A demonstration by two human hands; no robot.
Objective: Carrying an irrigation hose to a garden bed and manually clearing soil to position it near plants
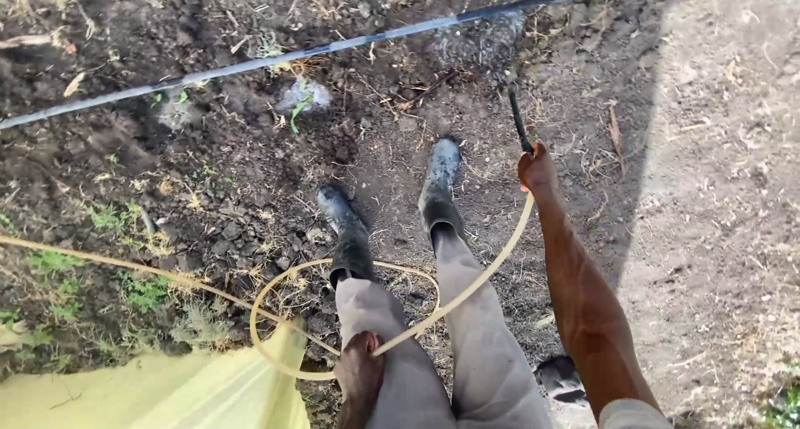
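Standing on dark, lumpy soil (208,195) in black rubber boots (439,183). Right hand (537,169) closed tight around a thin black spray wand (518,120), tip pointing down at the dirt just past the boots. Left hand (360,371) closed around a pale yellow hose (467,283), low by the left knee. Hose running from the right hand down to the left hand, then curling in a loose loop (283,304) by the left boot and trailing off to the left over the ground. Long black drip pipe (333,47) lying across the soil ahead. Small green plant (302,100) just beside that pipe. Yellow cloth (167,391) at the bottom left.

To do this well, probably best to keep the wand low and steady, hold the hose up off the dirt, and watch that loop so no boot steps in it. Slow steps, no tugging, no kinks.
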